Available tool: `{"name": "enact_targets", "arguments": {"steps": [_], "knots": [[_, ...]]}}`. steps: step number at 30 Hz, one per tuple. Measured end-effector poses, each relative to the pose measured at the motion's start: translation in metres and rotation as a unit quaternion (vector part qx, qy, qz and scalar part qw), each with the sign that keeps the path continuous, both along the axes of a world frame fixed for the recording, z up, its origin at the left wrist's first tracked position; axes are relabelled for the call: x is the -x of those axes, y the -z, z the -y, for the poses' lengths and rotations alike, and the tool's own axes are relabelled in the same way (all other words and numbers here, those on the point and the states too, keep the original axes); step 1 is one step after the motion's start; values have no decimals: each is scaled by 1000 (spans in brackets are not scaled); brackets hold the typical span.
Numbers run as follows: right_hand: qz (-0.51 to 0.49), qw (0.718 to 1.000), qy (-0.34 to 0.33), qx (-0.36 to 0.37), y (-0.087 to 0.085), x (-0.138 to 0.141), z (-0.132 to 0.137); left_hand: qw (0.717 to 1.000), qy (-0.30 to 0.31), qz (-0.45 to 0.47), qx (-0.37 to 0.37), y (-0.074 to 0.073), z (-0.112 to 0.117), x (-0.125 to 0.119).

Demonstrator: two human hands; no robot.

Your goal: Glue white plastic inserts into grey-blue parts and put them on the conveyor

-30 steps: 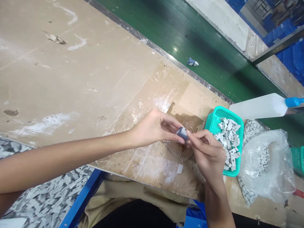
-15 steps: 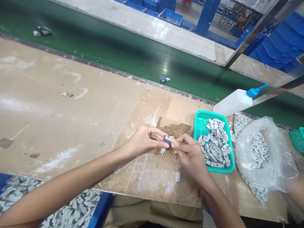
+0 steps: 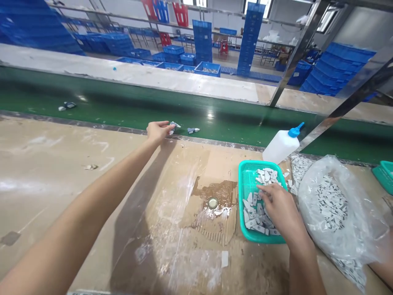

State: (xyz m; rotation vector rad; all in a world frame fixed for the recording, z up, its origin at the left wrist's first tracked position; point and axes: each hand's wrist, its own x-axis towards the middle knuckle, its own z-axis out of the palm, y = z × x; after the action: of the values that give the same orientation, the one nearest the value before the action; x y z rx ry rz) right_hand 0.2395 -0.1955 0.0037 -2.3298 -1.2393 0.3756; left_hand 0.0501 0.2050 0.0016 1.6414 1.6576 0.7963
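Observation:
My left hand (image 3: 157, 131) reaches far forward to the edge of the green conveyor belt (image 3: 129, 110), its fingers closed on a small grey and blue part (image 3: 174, 126). A similar part (image 3: 193, 130) lies on the belt just to the right of it. My right hand (image 3: 278, 209) rests in the teal basket (image 3: 245, 180), fingers curled down among the small grey pieces (image 3: 265, 177); whether it grips one is hidden.
A white glue bottle (image 3: 281, 145) with a blue nozzle stands behind the basket. A clear plastic bag (image 3: 334, 205) of grey pieces lies at the right. A torn cardboard patch (image 3: 215, 213) with glue and a small round cap (image 3: 212, 202) lies in front. Another part (image 3: 66, 106) lies on the belt at left.
The hands have separated. My left hand carried the small part forward to the belt's edge; my right hand moved right into the teal basket. The camera tilted up.

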Motion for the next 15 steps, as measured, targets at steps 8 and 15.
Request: {"name": "enact_targets", "arguments": {"steps": [8, 15], "knots": [[-35, 993, -46, 100, -3, 0, 5, 950, 135, -250, -127, -4, 22, -5], [-31, 992, -33, 116, -4, 2, 0, 903, 265, -333, 59, -12, 101, 51]]}}
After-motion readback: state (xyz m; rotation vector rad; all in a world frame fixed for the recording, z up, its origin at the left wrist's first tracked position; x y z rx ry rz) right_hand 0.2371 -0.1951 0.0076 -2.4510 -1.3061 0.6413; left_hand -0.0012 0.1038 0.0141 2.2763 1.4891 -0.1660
